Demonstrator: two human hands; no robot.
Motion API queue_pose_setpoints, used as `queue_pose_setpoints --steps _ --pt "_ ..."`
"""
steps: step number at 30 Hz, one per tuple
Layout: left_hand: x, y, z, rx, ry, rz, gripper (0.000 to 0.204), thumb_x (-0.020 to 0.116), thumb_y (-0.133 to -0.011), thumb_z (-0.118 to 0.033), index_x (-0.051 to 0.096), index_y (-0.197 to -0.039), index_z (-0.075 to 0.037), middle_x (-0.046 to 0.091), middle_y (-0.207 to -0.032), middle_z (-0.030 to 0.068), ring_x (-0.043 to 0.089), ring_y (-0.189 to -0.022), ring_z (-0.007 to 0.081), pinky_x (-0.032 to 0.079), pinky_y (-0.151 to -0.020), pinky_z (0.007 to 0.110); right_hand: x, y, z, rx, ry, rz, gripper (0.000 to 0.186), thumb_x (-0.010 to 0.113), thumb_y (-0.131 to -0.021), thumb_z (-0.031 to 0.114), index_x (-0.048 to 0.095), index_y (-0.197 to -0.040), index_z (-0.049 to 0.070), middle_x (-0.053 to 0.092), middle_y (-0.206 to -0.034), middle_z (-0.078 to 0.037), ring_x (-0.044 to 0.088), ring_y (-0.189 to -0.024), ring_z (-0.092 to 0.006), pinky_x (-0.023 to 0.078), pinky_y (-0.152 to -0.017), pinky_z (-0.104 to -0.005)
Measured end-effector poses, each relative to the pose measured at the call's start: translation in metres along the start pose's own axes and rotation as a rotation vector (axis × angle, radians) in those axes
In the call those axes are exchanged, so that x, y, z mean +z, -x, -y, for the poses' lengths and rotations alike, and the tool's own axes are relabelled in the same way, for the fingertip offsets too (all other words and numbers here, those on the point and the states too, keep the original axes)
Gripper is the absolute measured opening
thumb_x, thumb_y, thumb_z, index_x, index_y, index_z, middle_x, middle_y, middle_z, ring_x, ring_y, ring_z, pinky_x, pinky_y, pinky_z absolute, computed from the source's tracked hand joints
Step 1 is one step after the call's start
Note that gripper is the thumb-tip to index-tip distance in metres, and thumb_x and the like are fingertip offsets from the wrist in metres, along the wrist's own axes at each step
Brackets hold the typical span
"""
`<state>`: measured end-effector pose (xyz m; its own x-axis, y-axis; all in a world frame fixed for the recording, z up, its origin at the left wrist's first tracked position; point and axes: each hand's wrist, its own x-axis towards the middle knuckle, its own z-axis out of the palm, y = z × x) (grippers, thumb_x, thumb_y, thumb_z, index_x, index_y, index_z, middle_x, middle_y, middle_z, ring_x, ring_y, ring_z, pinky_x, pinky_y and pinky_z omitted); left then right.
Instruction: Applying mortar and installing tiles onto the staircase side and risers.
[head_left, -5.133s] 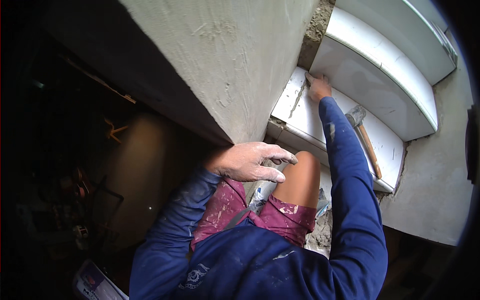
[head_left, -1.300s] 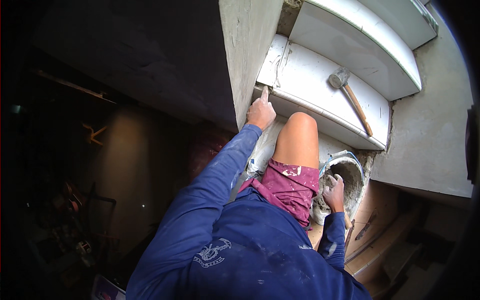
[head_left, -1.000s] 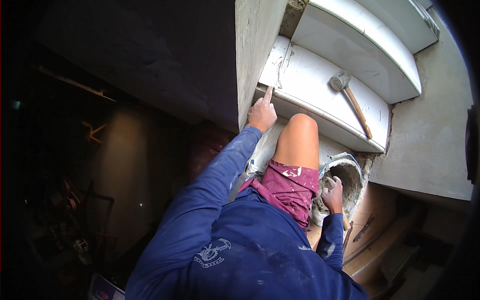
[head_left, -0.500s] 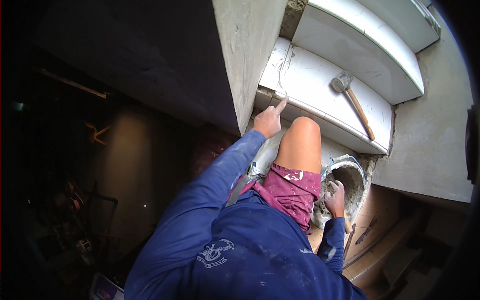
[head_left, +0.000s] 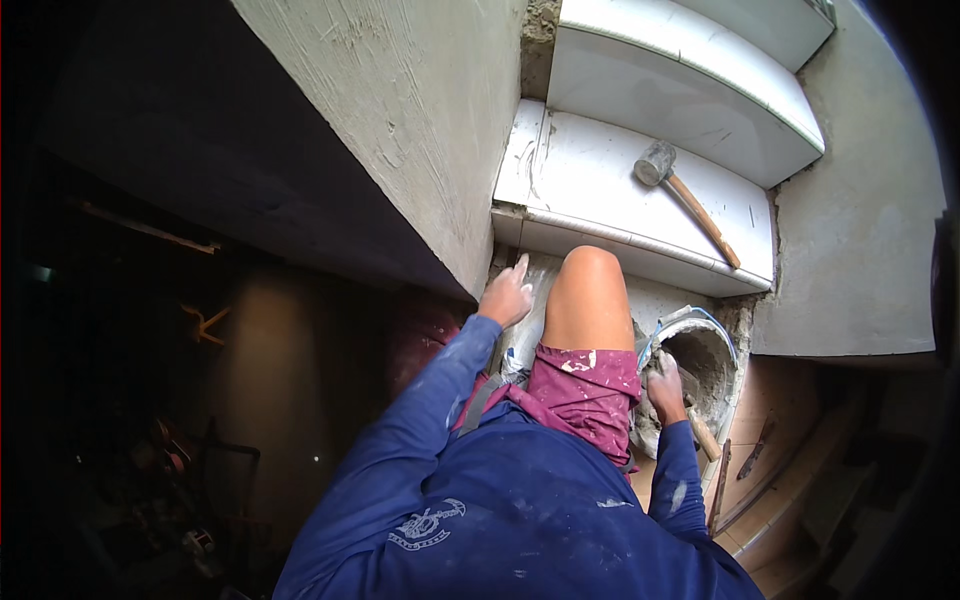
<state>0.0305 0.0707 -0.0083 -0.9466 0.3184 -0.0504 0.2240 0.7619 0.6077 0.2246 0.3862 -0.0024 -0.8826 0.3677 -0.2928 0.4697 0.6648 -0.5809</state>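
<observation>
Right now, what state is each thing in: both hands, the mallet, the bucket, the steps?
Left hand: open, fingers spread, against the step face beside the plastered wall.
Right hand: in the bucket, closed on a wooden tool handle.
Mallet: lying flat on the tiled step, untouched.
Bucket: upright, caked with mortar.
Tiled step: white tiles laid, smeared.

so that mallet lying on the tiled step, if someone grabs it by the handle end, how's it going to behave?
The mallet is probably head-heavy: its thick grey head looks bulky against the thin wooden handle, so it would likely droop head-first. The handle looks stiff, not floppy. The head seems round, so a nudge on the smooth white step might roll or pivot it slightly.
</observation>
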Motion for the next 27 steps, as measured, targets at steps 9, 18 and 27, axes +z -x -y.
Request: queue_pose_setpoints --steps 9,18,27 --pt "-0.002 0.049 0.018 -0.136 0.240 -0.011 0.048 0.055 -0.084 -0.022 0.052 -0.126 0.002 0.061 -0.104 0.0278 0.059 -0.099 0.0403 0.046 -0.089 0.044 0.000 -0.025 0.033 0.365 -0.730 -0.011 0.059 0.046 -0.095 0.049 0.053 -0.117 -0.006 0.055 -0.114 -0.010 0.047 -0.102 -0.0184 0.037 -0.093 -0.0360" --pt "0.006 0.053 0.035 -0.105 0.207 0.034 0.047 0.054 -0.085 -0.026 0.055 -0.123 0.002 0.060 -0.113 0.0264 0.057 -0.108 0.0381 0.044 -0.096 0.041 -0.031 0.030 0.053 0.334 -0.631 -0.029 0.059 0.041 -0.096 0.046 0.052 -0.124 -0.005 0.049 -0.132 -0.022 0.040 -0.128 -0.0305 0.026 -0.107 -0.0412" --pt "-0.002 0.044 0.023 -0.138 0.230 0.070 0.044 0.054 -0.085 -0.026 0.059 -0.119 0.001 0.060 -0.116 0.0255 0.057 -0.110 0.0372 0.044 -0.097 0.040 -0.015 0.146 -0.035 -0.201 0.620 -0.036 0.053 0.058 -0.086 0.034 0.051 -0.128 0.004 0.019 -0.151 -0.023 0.018 -0.139 -0.0423 0.019 -0.107 -0.0601"
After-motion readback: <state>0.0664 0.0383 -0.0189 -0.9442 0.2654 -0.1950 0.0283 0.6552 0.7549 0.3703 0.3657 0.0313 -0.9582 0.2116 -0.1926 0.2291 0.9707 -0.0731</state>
